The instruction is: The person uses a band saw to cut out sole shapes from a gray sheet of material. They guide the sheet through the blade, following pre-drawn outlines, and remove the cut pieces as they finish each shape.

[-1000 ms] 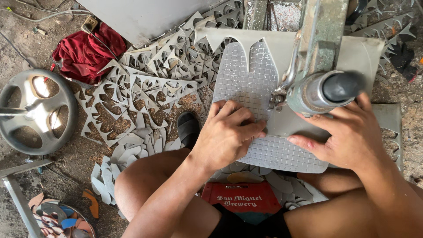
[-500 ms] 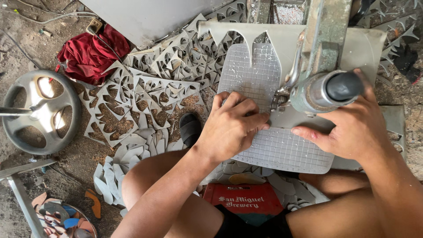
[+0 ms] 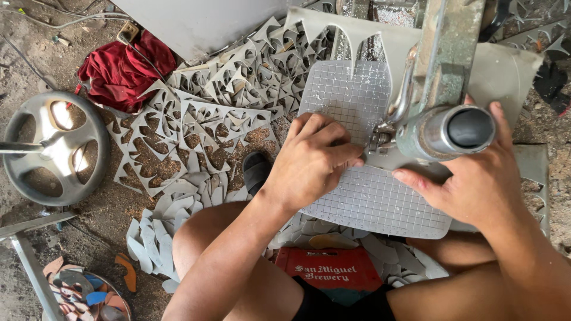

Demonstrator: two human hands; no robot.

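Grey gridded sheet (image 3: 357, 196) lies flat under both hands, below the metal press (image 3: 443, 119). Left hand (image 3: 312, 160) presses it with curled fingers; right hand (image 3: 476, 178) rests open-palmed on it. Cut scrap (image 3: 196, 125) lies left of them.

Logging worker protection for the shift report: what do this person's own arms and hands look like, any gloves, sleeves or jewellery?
Both are bare: the left hand and right hand wear no gloves, and no rings, watch or wristband show. Both forearms are uncovered to the frame edge, with no sleeve in view. No tape or bandage is visible.
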